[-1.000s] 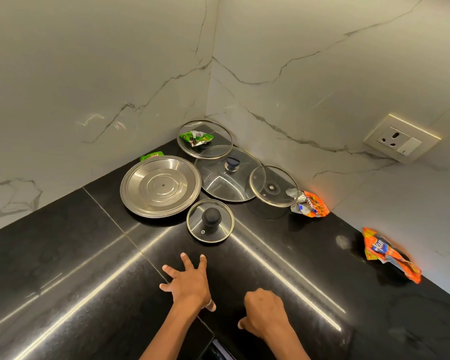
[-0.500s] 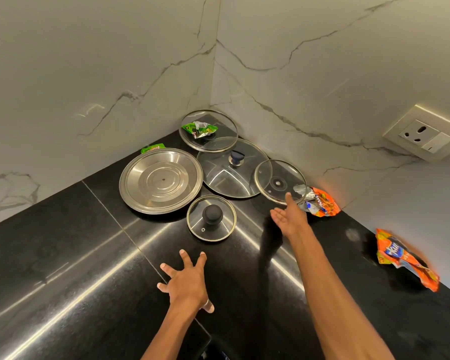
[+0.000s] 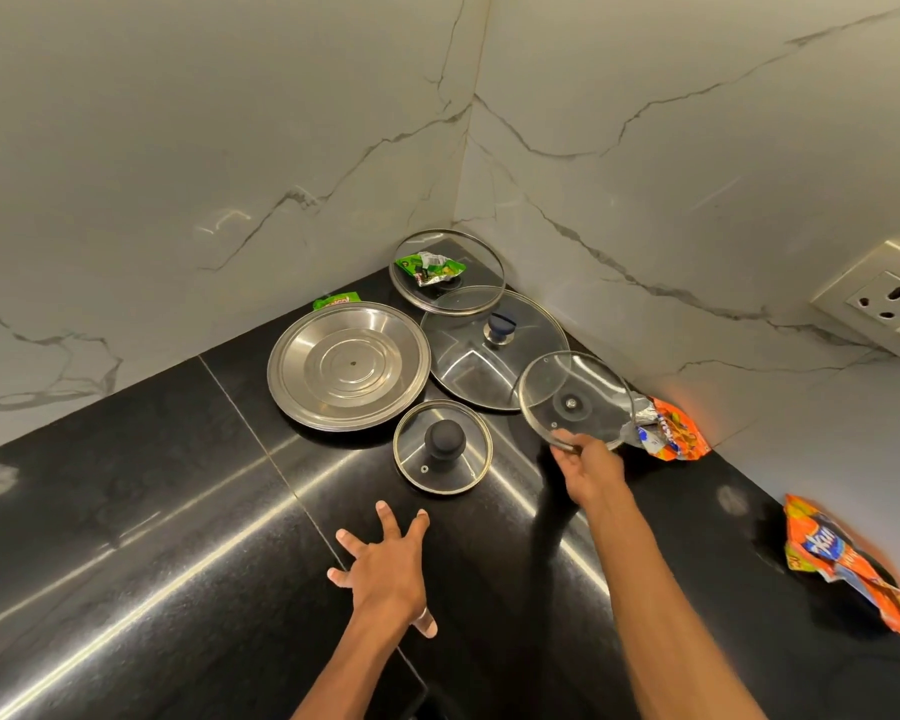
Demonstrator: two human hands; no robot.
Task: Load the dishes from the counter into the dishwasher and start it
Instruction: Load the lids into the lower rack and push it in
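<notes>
Hands apart: right hand pinches the near rim of a tilted glass lid, left hand splays on the desk; pickup underway, probably needing a clean lift next.

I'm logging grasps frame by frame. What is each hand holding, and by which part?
The right hand pinches the rightmost glass lid by its near rim. The left hand holds nothing, spread over the counter.

I see through one wide-angle camera on the person's head. It faces forward and steeply down into the corner where the black counter meets two marble walls. It sits close: left hand and right hand fill the lower frame, the right at the glass lid.
</notes>
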